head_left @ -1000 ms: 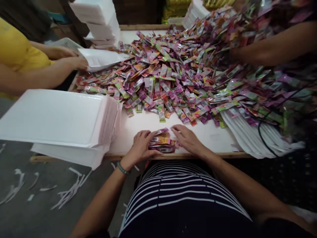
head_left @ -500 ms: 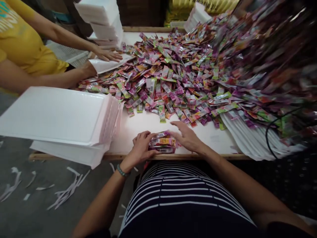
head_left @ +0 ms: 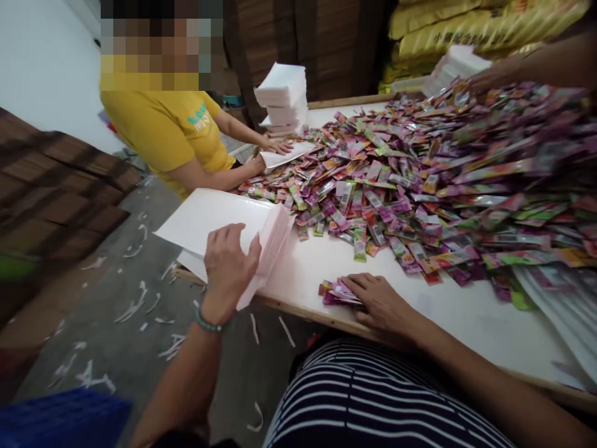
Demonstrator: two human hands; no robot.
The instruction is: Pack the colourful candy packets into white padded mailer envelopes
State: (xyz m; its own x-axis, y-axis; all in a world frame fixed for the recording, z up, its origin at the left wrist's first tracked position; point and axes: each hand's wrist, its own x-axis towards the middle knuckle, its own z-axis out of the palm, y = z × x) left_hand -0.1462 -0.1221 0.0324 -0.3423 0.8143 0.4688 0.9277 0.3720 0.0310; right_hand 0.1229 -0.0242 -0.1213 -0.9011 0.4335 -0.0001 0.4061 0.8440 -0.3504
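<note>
My left hand (head_left: pixel 229 266) hovers at the near corner of a stack of white padded mailers (head_left: pixel 212 214), thumb and fingers apart; whether it touches them I cannot tell. My right hand (head_left: pixel 382 302) is closed over a small bundle of colourful snack packets (head_left: pixel 336 291) lying on the white tabletop (head_left: pixel 298 274) near its front edge. Part of that bundle is hidden under the fingers. Beyond it spreads a large heap of loose packets (head_left: pixel 373 168), pink, purple, green and orange.
Across the left corner, a co-worker in a yellow shirt (head_left: pixel 163 134) handles a white mailer (head_left: pixel 286 154). Another person's arm (head_left: pixel 545 59) reaches in at the far right. More mailers (head_left: pixel 555 311) lie at right. Paper strips (head_left: pixel 135 302) litter the floor; a blue object (head_left: pixel 69 417) stands lower left.
My left hand has left the packet bundle and moved left to the mailers. My right hand has come down over the bundle. The view has swung left, showing more floor and the co-worker.
</note>
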